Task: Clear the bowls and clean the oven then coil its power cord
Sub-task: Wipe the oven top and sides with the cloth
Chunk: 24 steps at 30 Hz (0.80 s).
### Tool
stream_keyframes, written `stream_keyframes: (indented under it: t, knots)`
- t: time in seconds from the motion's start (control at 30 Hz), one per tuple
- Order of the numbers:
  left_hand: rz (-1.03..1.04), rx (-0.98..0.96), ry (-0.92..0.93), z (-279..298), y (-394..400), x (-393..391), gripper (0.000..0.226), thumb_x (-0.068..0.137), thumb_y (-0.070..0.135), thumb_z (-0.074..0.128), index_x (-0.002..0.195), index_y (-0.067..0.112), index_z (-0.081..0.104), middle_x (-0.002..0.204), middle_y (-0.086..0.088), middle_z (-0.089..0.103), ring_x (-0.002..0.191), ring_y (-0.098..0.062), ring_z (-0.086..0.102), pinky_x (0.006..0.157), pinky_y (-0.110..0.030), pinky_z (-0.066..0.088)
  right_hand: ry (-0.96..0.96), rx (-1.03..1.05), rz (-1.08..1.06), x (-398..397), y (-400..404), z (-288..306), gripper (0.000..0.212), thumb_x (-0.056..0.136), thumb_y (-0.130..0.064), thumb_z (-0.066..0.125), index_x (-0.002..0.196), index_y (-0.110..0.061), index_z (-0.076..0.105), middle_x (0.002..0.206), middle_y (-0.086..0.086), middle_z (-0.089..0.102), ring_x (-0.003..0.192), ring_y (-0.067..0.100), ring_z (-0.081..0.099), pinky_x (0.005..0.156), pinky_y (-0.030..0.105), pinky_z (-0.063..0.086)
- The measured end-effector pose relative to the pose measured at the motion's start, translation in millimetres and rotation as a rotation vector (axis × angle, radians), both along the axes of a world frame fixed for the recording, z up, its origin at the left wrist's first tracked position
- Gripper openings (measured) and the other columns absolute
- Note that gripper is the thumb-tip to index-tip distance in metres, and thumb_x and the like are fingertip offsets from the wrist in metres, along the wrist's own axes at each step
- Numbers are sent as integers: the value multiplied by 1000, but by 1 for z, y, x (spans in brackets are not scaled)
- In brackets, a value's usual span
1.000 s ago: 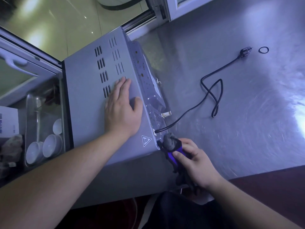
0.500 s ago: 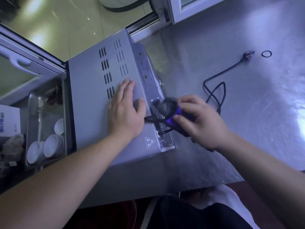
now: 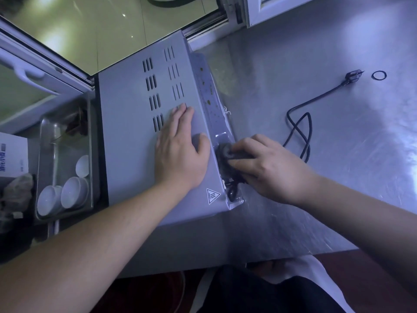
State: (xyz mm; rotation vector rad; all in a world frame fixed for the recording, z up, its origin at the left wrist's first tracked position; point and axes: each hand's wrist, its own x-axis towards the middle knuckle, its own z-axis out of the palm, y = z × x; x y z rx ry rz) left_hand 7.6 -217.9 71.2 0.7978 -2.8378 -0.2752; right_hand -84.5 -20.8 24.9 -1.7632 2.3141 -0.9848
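Observation:
A grey oven (image 3: pixel 135 132) with vent slots stands on a steel counter (image 3: pixel 338 166). My left hand (image 3: pixel 180 152) lies flat on the oven's top panel, fingers spread. My right hand (image 3: pixel 268 166) presses a dark cleaning cloth (image 3: pixel 225 152) against the oven's back panel, near where the cord leaves it. The black power cord (image 3: pixel 300 129) lies loose in a loop on the counter, its plug (image 3: pixel 353 76) at the far right. White bowls (image 3: pixel 72 190) sit in a metal tray (image 3: pixel 45 136) left of the oven.
A small black rubber ring (image 3: pixel 379 75) lies beside the plug. A white box (image 3: pixel 13 154) and a crumpled rag (image 3: pixel 17 188) sit at the far left. Window frames run along the counter's far edge. The counter's near edge is close to my body.
My right hand has carried the cloth up from the oven's near corner onto the back panel and now presses it there. My left hand has stayed on the oven's top.

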Motion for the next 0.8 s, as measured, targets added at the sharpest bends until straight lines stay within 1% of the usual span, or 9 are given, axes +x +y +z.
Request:
stream_keyframes:
  t: [0.13,0.23,0.3,0.47,0.53,0.63,0.7,0.73,0.8]
  knots:
    - [0,-2,0,-1,-1,0,65,92,40,38,154,19,42,164,3,34,153,-15,27,124,-41,24,44,23,-158,-1,-20,-4,20,94,-10,55,103,-18,70,126,7,61,88,36,52,80,48,50]
    - [-4,-3,1,0,-1,0,65,93,40,39,154,19,43,164,3,35,153,-14,27,124,-39,23,-7,46,-198,-3,-24,-8,17,95,-12,52,96,-15,69,123,9,60,83,37,51,79,49,50]
    - [0,4,0,0,-1,1,65,93,41,38,154,19,42,164,3,34,153,-14,27,124,-39,23,-17,22,-161,-2,-17,-6,18,97,-13,52,97,-15,70,122,10,60,83,37,53,81,47,50]
    - [-3,10,5,0,-1,1,65,92,41,39,154,19,42,164,3,35,153,-15,27,124,-40,24,17,-9,108,-3,13,0,19,101,-17,54,105,-14,72,122,10,60,91,34,54,83,46,49]
    - [-2,14,2,0,-1,1,66,92,41,38,154,19,42,165,3,34,153,-14,26,125,-39,23,-9,-16,79,-4,12,-6,19,101,-18,55,108,-14,72,123,10,60,91,34,56,85,44,50]
    - [-1,14,4,1,0,1,66,93,41,38,154,19,42,164,3,34,153,-14,26,125,-39,23,-199,-31,-70,1,-3,-10,18,98,-16,57,106,-11,72,121,9,63,96,31,60,90,30,47]
    - [0,13,7,1,0,2,66,93,41,38,154,19,42,164,3,35,153,-15,26,125,-40,24,-382,-17,-168,2,-13,-5,10,96,-14,61,94,-14,70,112,2,65,98,22,61,84,18,39]
    - [1,14,6,1,0,1,66,93,41,38,155,19,42,164,3,34,153,-15,26,125,-40,24,-472,13,-214,1,-18,-5,13,95,-14,62,85,-19,66,103,-3,64,94,18,59,80,16,36]
    - [-1,14,0,2,1,1,66,93,42,37,155,19,41,165,3,34,154,-14,25,125,-40,23,-616,117,-282,-1,-26,-6,29,95,-16,60,72,-32,55,84,-10,59,84,17,54,71,21,36]
